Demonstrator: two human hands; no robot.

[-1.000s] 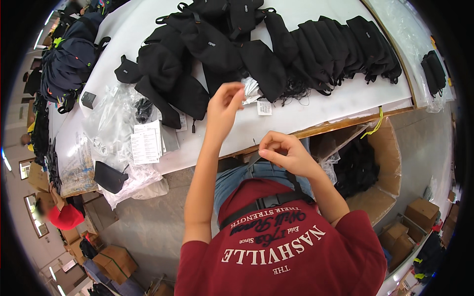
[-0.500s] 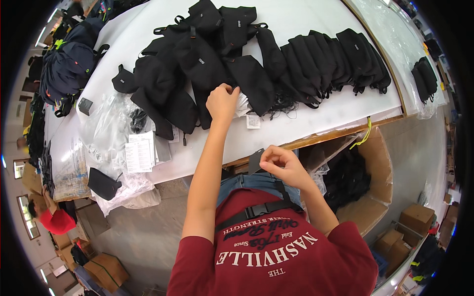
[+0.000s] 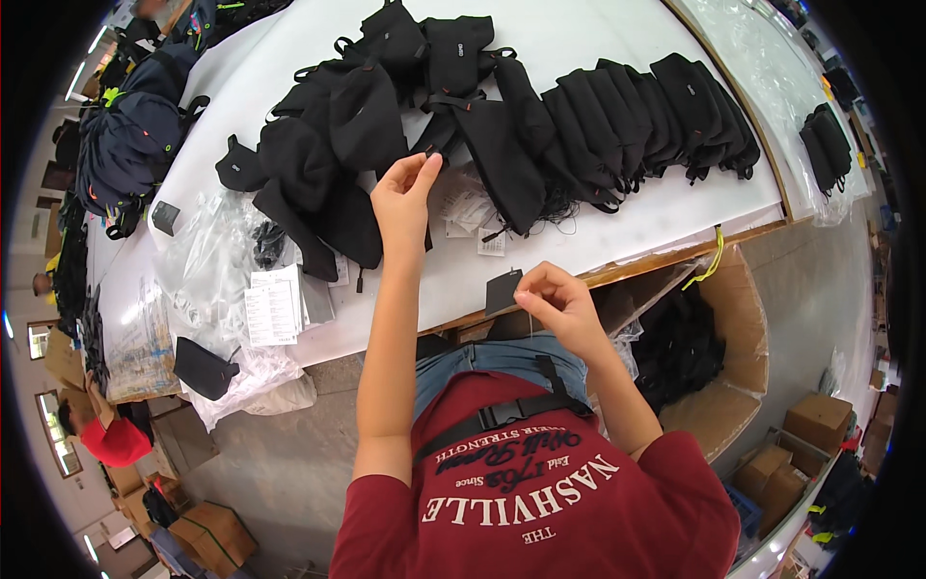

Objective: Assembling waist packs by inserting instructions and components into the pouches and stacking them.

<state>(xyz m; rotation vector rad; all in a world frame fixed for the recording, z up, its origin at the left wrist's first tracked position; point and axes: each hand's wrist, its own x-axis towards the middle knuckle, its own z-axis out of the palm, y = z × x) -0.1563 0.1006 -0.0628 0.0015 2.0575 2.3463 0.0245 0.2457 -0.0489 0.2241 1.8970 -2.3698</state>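
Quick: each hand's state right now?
Left hand: fingers closed at a black bag; firm hold unclear.
Right hand: closed, holding a dark tag.

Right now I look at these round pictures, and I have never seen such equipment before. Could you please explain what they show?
There is no robot here, only a person's two bare hands. Every picture comes from a wide fisheye camera worn on that person's head, looking down, so straight edges bend near the rim. Picture left is the person's left.

On the white table lie a heap of black pouches, a row of black pouches, clear plastic and white printed cards.

The right hand pinches a small dark card. The left hand's fingertips are at the heap; whether they grip anything is unclear.
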